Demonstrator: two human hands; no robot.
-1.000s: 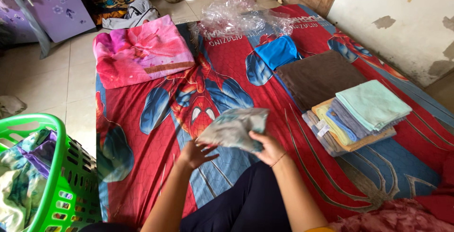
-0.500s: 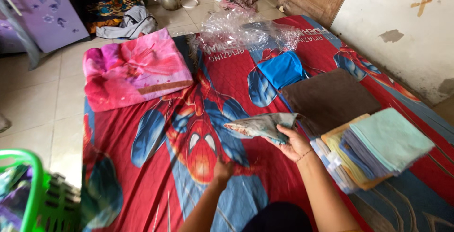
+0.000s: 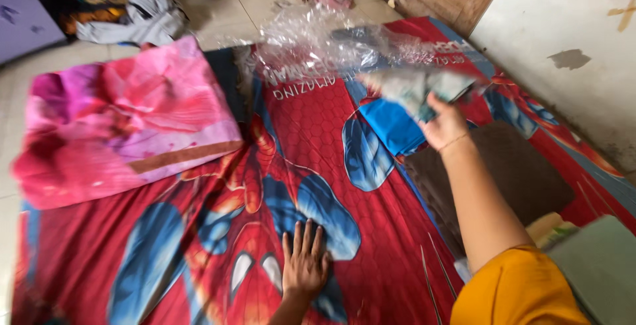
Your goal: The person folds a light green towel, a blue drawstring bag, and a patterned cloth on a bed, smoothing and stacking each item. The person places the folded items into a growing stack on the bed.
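R hand (image 3: 445, 126) grips folded cloth (image 3: 414, 88) (long axis left-right, blurred); L hand (image 3: 305, 264) flat on red sheet (image 3: 311, 139).

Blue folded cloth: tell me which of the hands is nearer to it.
Right. The right hand, gripping a grey patterned cloth, hovers just beside the blue folded cloth. The left hand lies flat on the red sheet, well below it.
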